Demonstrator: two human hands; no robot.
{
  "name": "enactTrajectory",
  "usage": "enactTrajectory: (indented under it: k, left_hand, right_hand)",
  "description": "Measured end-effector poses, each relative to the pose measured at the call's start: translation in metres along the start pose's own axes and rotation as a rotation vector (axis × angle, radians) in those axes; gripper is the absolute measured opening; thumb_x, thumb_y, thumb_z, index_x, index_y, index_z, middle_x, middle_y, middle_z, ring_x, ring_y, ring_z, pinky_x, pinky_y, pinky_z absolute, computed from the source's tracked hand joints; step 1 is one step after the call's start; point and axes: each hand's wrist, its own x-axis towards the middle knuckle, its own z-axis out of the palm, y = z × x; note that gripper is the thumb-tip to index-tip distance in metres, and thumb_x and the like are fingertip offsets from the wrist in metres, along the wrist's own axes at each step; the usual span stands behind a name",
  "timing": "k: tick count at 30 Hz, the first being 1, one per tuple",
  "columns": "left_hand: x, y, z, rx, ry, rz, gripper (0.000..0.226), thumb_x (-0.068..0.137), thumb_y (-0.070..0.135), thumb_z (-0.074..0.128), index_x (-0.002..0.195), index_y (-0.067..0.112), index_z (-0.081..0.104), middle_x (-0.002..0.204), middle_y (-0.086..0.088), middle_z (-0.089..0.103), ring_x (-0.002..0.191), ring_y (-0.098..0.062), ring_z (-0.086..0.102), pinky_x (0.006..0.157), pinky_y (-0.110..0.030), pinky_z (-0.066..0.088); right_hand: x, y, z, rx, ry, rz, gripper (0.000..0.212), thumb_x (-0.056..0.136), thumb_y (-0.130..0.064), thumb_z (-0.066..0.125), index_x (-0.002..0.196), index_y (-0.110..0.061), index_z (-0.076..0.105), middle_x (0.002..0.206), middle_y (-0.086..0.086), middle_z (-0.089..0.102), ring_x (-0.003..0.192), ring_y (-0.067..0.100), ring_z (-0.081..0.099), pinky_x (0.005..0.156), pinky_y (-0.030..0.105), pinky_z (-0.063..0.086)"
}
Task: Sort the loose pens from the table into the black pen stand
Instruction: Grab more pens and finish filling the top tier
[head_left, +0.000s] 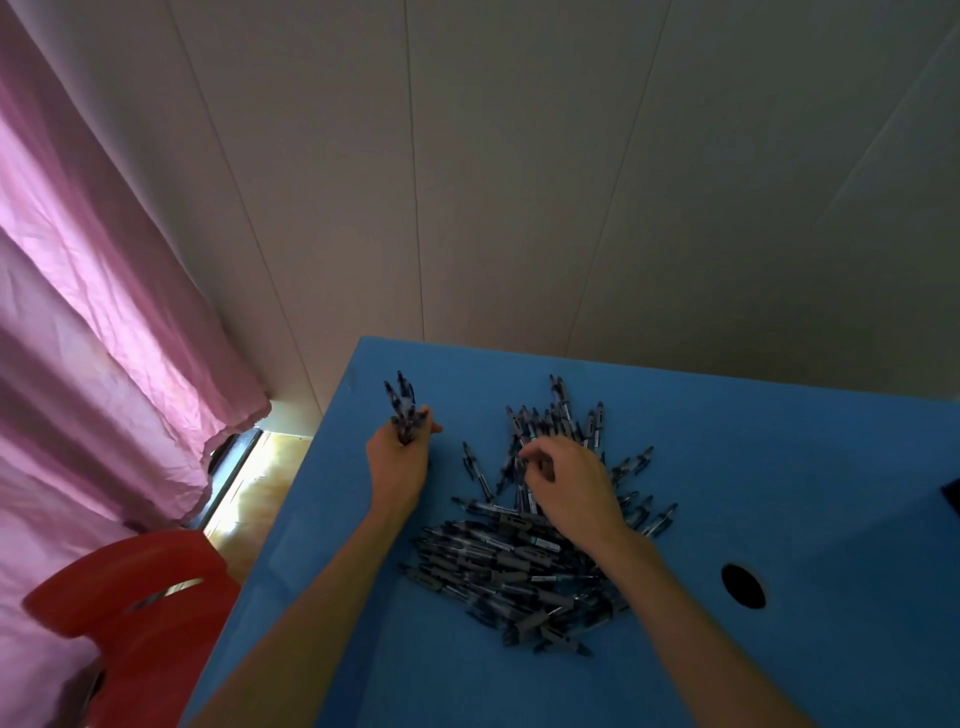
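Gathering stage, early. Items as they lie:

Left hand (397, 457): fingers curled round a bunch (402, 410) of several pens, held upright above the table's (779, 467) far left part, tips fanning upward. Count of the bunch cannot be told; it looks like a handful.

Right hand (566, 483): palm down over the far side of the pile (509, 566), fingers bent and reaching into the pens; thumb and forefinger appear close together at one pen, but whether that pen is already pinched cannot be told.

Pile: a large heap of dark pens with grey clips, lying crosswise on the blue table between the two forearms and beyond the right hand. Some stragglers lie apart at the heap's far and right edges.

Pen stand: not clearly in view. A dark corner (950, 493) shows at the right edge of the frame; whether it belongs to the stand cannot be told.

Hole (743, 586): round dark opening in the table top, right of the pile.

Other: red chair (130, 613) at lower left, pink curtain (104, 260) on the left, pale panelled wall (571, 182) behind.

Progress, as a judgement: no pen is seen stood in any holder. One handful is collected; by far the greater part is left on the table. Remaining: fill the bunch, carry it to the stand, and repeat many times.
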Motion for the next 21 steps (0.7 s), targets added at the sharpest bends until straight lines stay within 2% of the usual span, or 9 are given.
enactTrajectory:
  k: [1,3,6,9,11,13,15,18,21]
  left_hand:
    - [0.000,0.002,-0.002,0.007,-0.004,0.021,0.035,0.101,0.036,0.057,0.083,0.013,0.075,0.080,-0.017,0.065,0.072,-0.026,0.058,0.067,-0.036,0.048]
    - [-0.001,0.010,-0.006,-0.006,-0.052,0.047,0.033,0.102,0.034,0.056,0.082,0.014,0.074,0.079,-0.016,0.067,0.073,-0.031,0.061,0.070,-0.041,0.051]
    - [-0.010,0.039,-0.010,-0.033,-0.180,0.054,0.025,0.104,0.027,0.055,0.094,0.009,0.070,0.076,-0.008,0.068,0.066,-0.025,0.062,0.068,-0.035,0.052]
    - [-0.018,0.068,-0.010,0.039,-0.302,0.013,0.029,0.102,0.031,0.057,0.096,0.004,0.065,0.061,-0.010,0.048,0.056,-0.024,0.041,0.053,-0.035,0.037]
    - [-0.024,0.089,-0.011,0.085,-0.397,-0.014,0.039,0.099,0.037,0.061,0.088,0.000,0.056,0.064,-0.015,0.043,0.057,-0.023,0.041,0.052,-0.036,0.041]
    - [-0.032,0.107,-0.009,0.123,-0.476,-0.033,0.039,0.098,0.036,0.063,0.079,0.007,0.046,0.066,-0.017,0.044,0.057,-0.026,0.047,0.055,-0.030,0.049]
    - [-0.042,0.123,-0.005,0.149,-0.559,-0.032,0.039,0.097,0.036,0.064,0.076,0.011,0.043,0.067,-0.019,0.046,0.064,-0.037,0.058,0.060,-0.027,0.055]
    - [-0.060,0.146,0.005,0.156,-0.674,-0.047,0.038,0.097,0.037,0.064,0.073,0.014,0.046,0.058,-0.013,0.050,0.077,-0.046,0.065,0.076,-0.050,0.059]
    - [-0.084,0.172,0.020,0.137,-0.739,-0.021,0.029,0.100,0.029,0.061,0.079,0.011,0.051,0.060,-0.014,0.054,0.058,-0.035,0.058,0.066,-0.051,0.057]
  right_hand:
    - [-0.002,-0.001,-0.003,0.009,-0.004,0.003,0.018,0.096,-0.016,0.060,0.110,-0.023,0.069,0.103,-0.009,0.064,0.083,0.000,0.057,0.081,0.021,0.051]
    - [-0.005,-0.005,-0.010,0.032,-0.003,0.007,0.018,0.096,-0.015,0.060,0.111,-0.022,0.069,0.106,-0.008,0.065,0.085,0.002,0.060,0.084,0.023,0.053]
    - [-0.008,-0.012,-0.025,0.061,0.022,0.020,0.018,0.096,-0.016,0.062,0.111,-0.023,0.070,0.108,-0.009,0.066,0.087,0.003,0.061,0.085,0.024,0.055]
    - [-0.013,-0.019,-0.045,0.087,0.050,0.043,0.017,0.096,-0.018,0.062,0.109,-0.024,0.070,0.108,-0.009,0.067,0.088,0.004,0.062,0.084,0.025,0.056]
    - [-0.021,-0.023,-0.061,0.108,0.072,0.073,0.017,0.097,-0.018,0.061,0.110,-0.023,0.070,0.108,-0.010,0.067,0.089,0.003,0.061,0.081,0.016,0.050]
    - [-0.033,-0.025,-0.079,0.113,0.110,0.110,0.016,0.098,-0.018,0.061,0.110,-0.023,0.070,0.106,-0.012,0.067,0.087,0.001,0.059,0.077,0.010,0.043]
    - [-0.050,-0.023,-0.097,0.160,0.159,0.168,0.014,0.099,-0.021,0.061,0.109,-0.026,0.070,0.106,-0.012,0.069,0.086,0.001,0.061,0.079,0.017,0.049]
    - [-0.079,-0.020,-0.123,0.213,0.206,0.254,0.013,0.100,-0.023,0.060,0.109,-0.024,0.070,0.109,-0.008,0.070,0.090,0.006,0.064,0.089,0.031,0.054]
    - [-0.107,-0.020,-0.154,0.163,0.244,0.310,0.014,0.100,-0.020,0.060,0.110,-0.022,0.070,0.112,-0.006,0.069,0.086,0.007,0.063,0.091,0.033,0.052]
